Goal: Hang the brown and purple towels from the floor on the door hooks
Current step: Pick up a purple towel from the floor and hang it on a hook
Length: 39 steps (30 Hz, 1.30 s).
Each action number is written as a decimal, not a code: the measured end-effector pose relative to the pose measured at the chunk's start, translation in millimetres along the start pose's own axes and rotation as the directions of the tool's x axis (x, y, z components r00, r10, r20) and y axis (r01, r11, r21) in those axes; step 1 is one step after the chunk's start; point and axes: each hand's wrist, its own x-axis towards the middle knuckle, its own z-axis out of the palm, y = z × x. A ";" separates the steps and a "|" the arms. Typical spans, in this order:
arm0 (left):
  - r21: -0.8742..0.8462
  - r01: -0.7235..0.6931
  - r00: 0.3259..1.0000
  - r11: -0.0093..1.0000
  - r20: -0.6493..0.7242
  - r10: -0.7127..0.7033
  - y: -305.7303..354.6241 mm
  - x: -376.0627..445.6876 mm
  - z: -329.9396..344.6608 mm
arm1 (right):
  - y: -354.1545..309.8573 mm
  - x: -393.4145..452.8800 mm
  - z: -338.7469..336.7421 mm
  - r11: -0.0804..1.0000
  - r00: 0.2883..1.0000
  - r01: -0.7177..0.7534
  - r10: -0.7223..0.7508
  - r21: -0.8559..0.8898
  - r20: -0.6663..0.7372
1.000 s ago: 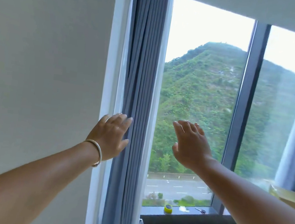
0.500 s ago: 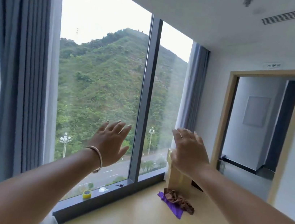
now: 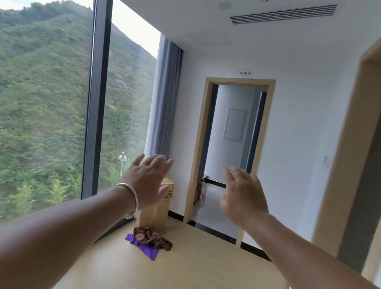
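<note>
From the head camera, both arms reach forward at chest height. The left hand (image 3: 147,182) is spread wide, fingers straight and slightly fanned, holding nothing; a silver bracelet (image 3: 132,198) circles its wrist. The right hand (image 3: 242,195) is likewise wide, fingers loosely extended, holding nothing. The 2 hands are well apart from each other and from the towels. The brown towel (image 3: 155,237) lies crumpled on the pale wooden floor (image 3: 190,279), resting partly on the purple towel (image 3: 146,249), which spreads flat beneath it. Both lie just in front of a cardboard box (image 3: 158,211) standing near the window (image 3: 44,99). A grey curtain (image 3: 164,96) hangs in the corner beside an open doorway (image 3: 230,150).
</note>
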 end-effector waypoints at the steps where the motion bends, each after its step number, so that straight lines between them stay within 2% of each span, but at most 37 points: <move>1: -0.022 -0.014 1.000 1.000 -0.011 0.014 11.2 10.3 4.0 | 12.8 -3.7 1.4 1.000 1.000 -0.016 0.016 -0.017 0.011; 9: -0.126 -0.135 0.991 0.983 -0.022 0.133 80.0 69.7 56.7 | 87.1 -13.6 24.2 0.983 0.985 -0.136 0.148 -0.126 0.089; 19: -0.194 -0.248 0.968 0.949 -0.088 0.235 91.6 193.0 142.5 | 142.0 40.6 71.8 0.936 0.947 -0.277 0.304 -0.216 0.102; 31: -0.287 -0.320 0.947 0.903 -0.101 0.304 95.7 306.9 242.4 | 183.6 123.8 144.4 0.898 0.919 -0.334 0.378 -0.285 0.111; 39: -0.300 -0.347 0.938 0.889 -0.106 0.330 129.6 387.9 298.5 | 256.3 175.1 205.5 0.881 0.903 -0.356 0.410 -0.312 0.128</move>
